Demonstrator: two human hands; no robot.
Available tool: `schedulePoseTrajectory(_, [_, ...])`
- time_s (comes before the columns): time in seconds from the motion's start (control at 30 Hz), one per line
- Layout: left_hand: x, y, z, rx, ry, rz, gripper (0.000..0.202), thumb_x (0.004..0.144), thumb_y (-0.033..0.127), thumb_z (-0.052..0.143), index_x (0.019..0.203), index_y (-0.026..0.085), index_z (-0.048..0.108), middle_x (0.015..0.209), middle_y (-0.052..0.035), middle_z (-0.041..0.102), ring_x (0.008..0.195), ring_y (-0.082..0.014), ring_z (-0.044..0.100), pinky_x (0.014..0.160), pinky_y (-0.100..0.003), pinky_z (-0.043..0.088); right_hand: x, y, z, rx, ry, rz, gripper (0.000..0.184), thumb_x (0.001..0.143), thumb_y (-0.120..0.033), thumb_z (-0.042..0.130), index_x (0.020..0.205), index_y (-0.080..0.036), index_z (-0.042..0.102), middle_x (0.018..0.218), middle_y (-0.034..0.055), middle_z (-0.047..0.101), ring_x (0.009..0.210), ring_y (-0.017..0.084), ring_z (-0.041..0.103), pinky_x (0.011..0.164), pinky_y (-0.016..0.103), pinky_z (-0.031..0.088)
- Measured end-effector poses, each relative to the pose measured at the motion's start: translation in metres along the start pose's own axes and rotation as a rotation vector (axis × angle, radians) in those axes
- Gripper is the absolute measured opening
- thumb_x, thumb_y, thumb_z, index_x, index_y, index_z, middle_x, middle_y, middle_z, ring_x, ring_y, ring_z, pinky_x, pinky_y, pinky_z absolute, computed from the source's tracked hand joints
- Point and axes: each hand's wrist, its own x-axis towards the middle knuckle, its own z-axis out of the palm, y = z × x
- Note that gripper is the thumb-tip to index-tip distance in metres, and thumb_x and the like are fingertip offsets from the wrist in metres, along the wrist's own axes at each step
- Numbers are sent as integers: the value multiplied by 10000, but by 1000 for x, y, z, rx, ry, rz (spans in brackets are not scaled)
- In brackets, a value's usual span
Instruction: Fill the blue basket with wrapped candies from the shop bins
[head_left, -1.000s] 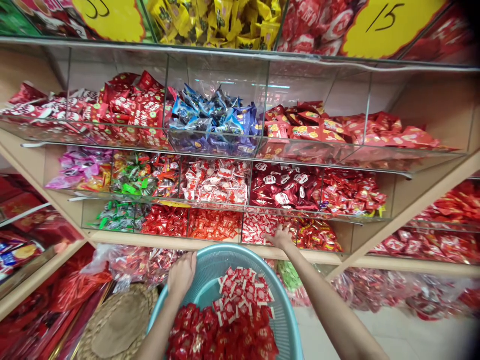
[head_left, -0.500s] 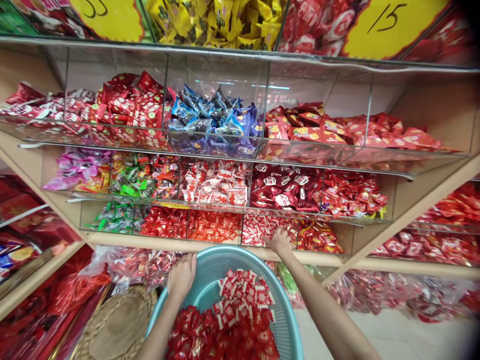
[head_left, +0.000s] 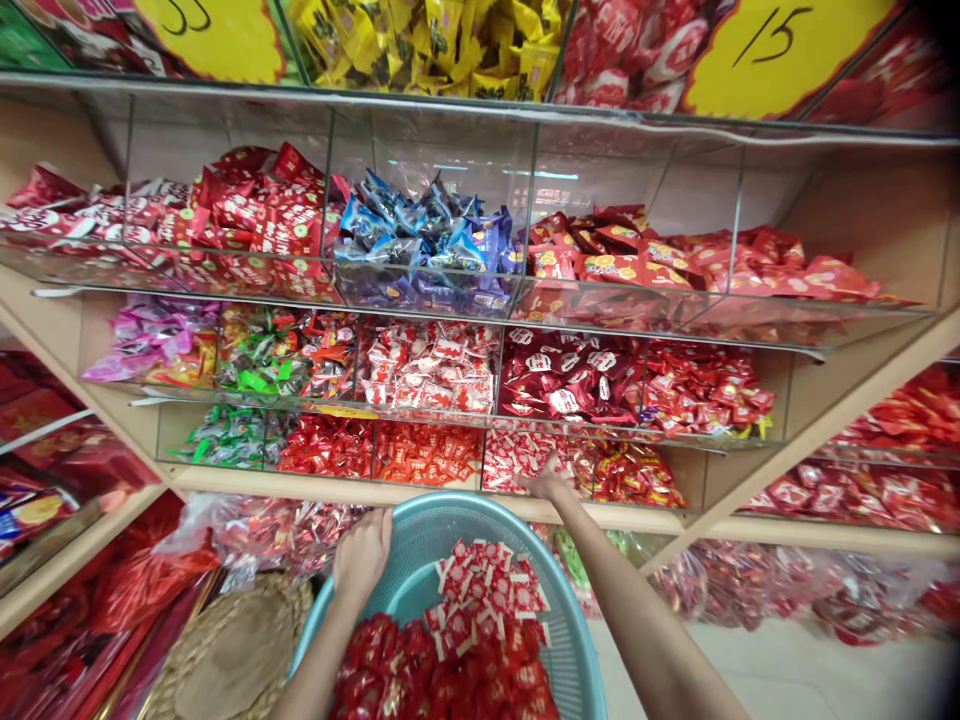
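My left hand (head_left: 361, 555) is closed over the left rim of a turquoise plastic basket (head_left: 589, 625). Inside the basket, small red-and-white wrapped candies (head_left: 491, 590) lie toward the far side, and shiny dark red wrapped candies (head_left: 442, 680) fill the near part. Beyond the basket, my right hand (head_left: 551, 482) reaches into a lowest-row bin of red-and-white wrapped candies (head_left: 517, 450). Its fingers point left, low among the candies, and are too blurred and covered to show whether they hold any.
Clear dividers split the shelf into bins, with orange-red candies (head_left: 427, 455) left of my right hand and red-yellow ones (head_left: 637, 475) right. A wooden ledge (head_left: 300, 483) runs below the bins. A woven basket (head_left: 225, 640) stands at lower left. Bagged candies (head_left: 750, 580) lie under the shelf.
My right hand has moved slightly down and left, deeper into the red-and-white candies. My left hand and the turquoise basket stay where they were.
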Motion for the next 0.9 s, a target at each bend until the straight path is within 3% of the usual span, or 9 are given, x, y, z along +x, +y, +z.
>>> schedulePoseTrajectory(0.1, [0, 0, -1, 1, -6, -3, 482, 912, 394, 143, 963, 183, 575, 927, -78, 666, 806, -192, 635, 669, -274, 427, -1, 1, 1, 22, 28, 103, 1173, 547, -768, 513, 1393, -105, 45, 1347, 293, 301, 1201, 372, 383, 890, 513, 343])
schedulePoseTrajectory(0.4, [1, -1, 2, 21, 20, 12, 470, 914, 387, 144, 971, 191, 567, 914, -75, 668, 790, -189, 636, 669, -276, 425, -5, -6, 2, 27, 18, 91, 1078, 550, -753, 533, 1356, -138, 166, 1320, 257, 333, 1172, 374, 407, 868, 502, 354])
schedulePoseTrajectory(0.6, [1, -1, 3, 32, 25, 10, 479, 913, 397, 137, 960, 188, 566, 916, -77, 665, 796, -194, 634, 684, -282, 431, -9, -3, 9, 30, 171, -14, 924, 656, -676, 514, 1307, -77, 245, 1221, 239, 428, 1126, 349, 462, 857, 425, 394])
schedulePoseTrajectory(0.73, [0, 0, 2, 21, 5, -3, 490, 912, 399, 140, 986, 175, 570, 928, -91, 662, 807, -190, 631, 701, -275, 431, -10, 0, 9, 38, 180, -80, 776, 725, -598, 500, 1296, -128, 264, 1199, 202, 457, 1071, 317, 520, 822, 393, 417])
schedulePoseTrajectory(0.9, [0, 0, 1, 12, -6, -8, 470, 913, 397, 162, 993, 186, 574, 935, -76, 663, 792, -176, 632, 679, -267, 431, -8, 2, 7, 57, 155, -123, 730, 715, -621, 497, 1244, -142, 343, 1179, 207, 475, 1005, 324, 565, 784, 416, 431])
